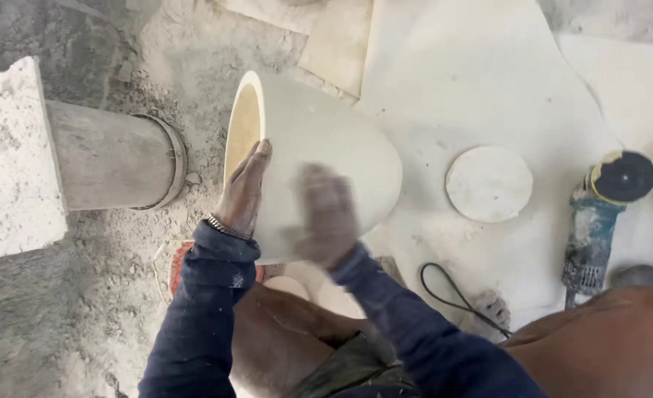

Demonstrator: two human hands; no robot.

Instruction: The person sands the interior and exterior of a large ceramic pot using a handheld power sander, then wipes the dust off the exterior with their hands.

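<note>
Centrally, one white stone bowl (319, 147) lies tipped on its side on the dusty floor (105, 309), its open mouth facing left, yellowish inside. Left hand (242, 193) lies flat along the rim, fingers extended, not closed around it. Right hand (326, 214) presses on the bowl's outer wall; it is blurred, so its grip cannot be told. Count: one bowl, one round white disc (489, 183), one angle grinder (599, 214), one black cord (452, 295), one grey cylinder (113, 158) with one rough white block (9, 158) at its end. Disc sits right of the bowl, apart; grinder lies further right near the frame edge. Cylinder is near the bowl's mouth, with a narrow gap. Open floor lies lower left.
</note>
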